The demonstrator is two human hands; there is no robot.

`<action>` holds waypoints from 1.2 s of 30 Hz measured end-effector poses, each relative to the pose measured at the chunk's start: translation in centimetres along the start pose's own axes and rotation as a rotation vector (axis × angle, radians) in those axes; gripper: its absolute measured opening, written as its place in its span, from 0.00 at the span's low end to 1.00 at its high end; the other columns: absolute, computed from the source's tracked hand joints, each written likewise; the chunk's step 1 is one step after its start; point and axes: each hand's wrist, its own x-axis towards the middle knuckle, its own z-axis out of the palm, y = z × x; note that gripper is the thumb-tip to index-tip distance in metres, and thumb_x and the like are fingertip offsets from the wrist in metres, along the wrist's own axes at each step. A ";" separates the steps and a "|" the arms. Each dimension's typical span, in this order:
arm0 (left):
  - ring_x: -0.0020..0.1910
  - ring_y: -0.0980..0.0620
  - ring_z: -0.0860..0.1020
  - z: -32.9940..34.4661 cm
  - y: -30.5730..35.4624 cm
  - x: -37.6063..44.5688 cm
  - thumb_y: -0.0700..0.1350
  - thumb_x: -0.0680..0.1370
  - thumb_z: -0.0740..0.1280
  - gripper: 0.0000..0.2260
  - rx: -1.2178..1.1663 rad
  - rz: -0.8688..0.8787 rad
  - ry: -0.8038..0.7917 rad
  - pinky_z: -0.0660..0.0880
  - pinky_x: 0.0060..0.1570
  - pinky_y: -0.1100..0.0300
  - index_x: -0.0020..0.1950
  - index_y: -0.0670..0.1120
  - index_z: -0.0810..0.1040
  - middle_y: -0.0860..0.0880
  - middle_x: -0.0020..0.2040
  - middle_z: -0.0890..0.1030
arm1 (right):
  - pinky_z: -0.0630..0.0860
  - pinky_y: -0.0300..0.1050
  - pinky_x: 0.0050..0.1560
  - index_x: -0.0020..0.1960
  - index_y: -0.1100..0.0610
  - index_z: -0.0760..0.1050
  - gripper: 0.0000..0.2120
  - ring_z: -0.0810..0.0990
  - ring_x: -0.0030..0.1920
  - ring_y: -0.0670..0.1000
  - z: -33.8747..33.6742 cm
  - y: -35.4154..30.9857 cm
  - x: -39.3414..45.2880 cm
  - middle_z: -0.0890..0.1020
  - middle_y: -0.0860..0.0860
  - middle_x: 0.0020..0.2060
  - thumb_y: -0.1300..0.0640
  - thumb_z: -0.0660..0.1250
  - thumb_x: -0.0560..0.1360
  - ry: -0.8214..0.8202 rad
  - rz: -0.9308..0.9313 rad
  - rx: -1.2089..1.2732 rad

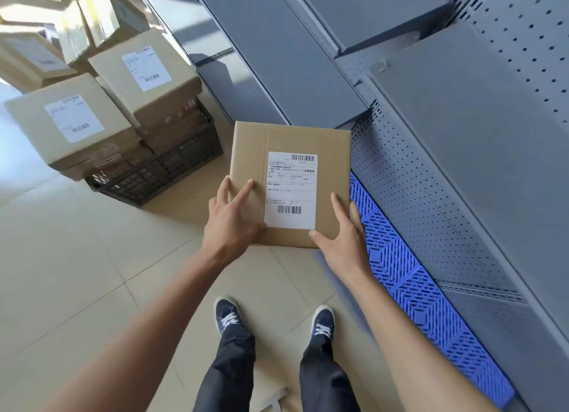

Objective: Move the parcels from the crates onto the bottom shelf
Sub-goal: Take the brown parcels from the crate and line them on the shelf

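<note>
While both arms reach forward, left hand [229, 220] and right hand [341, 236] grip the parcel [289, 184] between them

Parcel [289, 184]: centre of frame, held above the floor [77, 273], left hand [229, 224] at its lower-left corner, right hand [341, 239] at its lower-right corner. Crate [160, 171]: left of the parcel, on the floor, upper-left part of frame; stacked boxes [101, 104] in and above it. Shelving unit [446, 119]: right side of frame, running from top centre to lower right. Bottom shelf [415, 288]: right of the parcel, beneath the upper tiers. Shoes [228, 316]: lower centre, below the parcel.
</note>
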 end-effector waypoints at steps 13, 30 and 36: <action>0.74 0.46 0.57 18.3 0.4 1.6 0.50 0.75 0.75 0.36 0.005 0.140 0.046 0.71 0.67 0.46 0.79 0.62 0.62 0.53 0.83 0.45 | 0.56 0.54 0.78 0.80 0.39 0.53 0.41 0.48 0.79 0.46 0.4 17.5 2.8 0.49 0.45 0.81 0.52 0.72 0.75 0.079 0.007 0.050; 0.73 0.40 0.61 34.3 -6.4 15.8 0.47 0.78 0.67 0.29 0.199 0.338 -0.039 0.71 0.64 0.42 0.76 0.65 0.62 0.50 0.83 0.42 | 0.56 0.53 0.77 0.80 0.39 0.50 0.41 0.46 0.80 0.48 10.3 32.5 14.3 0.48 0.46 0.81 0.45 0.71 0.76 0.097 0.070 0.029; 0.75 0.40 0.59 38.4 -8.7 20.9 0.47 0.78 0.69 0.29 0.235 0.382 -0.015 0.70 0.66 0.41 0.77 0.62 0.66 0.51 0.83 0.46 | 0.53 0.50 0.77 0.81 0.41 0.50 0.41 0.46 0.80 0.48 14.0 36.7 18.8 0.49 0.48 0.81 0.43 0.70 0.76 0.109 0.025 0.012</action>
